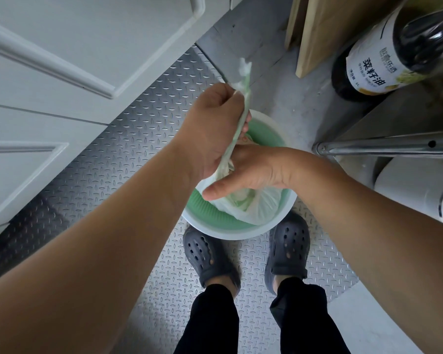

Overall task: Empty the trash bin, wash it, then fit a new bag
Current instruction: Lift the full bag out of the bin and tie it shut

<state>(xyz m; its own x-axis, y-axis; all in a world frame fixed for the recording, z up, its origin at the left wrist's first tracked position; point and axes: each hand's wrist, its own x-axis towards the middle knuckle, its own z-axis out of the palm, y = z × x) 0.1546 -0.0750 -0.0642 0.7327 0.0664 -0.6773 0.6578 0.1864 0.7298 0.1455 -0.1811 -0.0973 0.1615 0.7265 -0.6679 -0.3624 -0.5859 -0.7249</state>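
A round trash bin (210, 215) with a white rim and a green ribbed inside stands on the metal floor just in front of my feet. A full translucent white trash bag (251, 205) sits in it, its top gathered and twisted into a long neck. My left hand (215, 129) grips that twisted neck, whose frayed end sticks up past my fist. My right hand (251, 172) holds the bag just below, where the neck meets the bulging body, thumb stretched across the plastic. Greenish waste shows through the bag.
White cabinet doors (62, 72) rise on the left. A big dark oil bottle (384, 60) and wooden boards (317, 34) stand at the upper right. A steel table leg and bar (384, 145) jut in at right, above white containers (417, 190). My dark clogs (210, 259) flank the bin.
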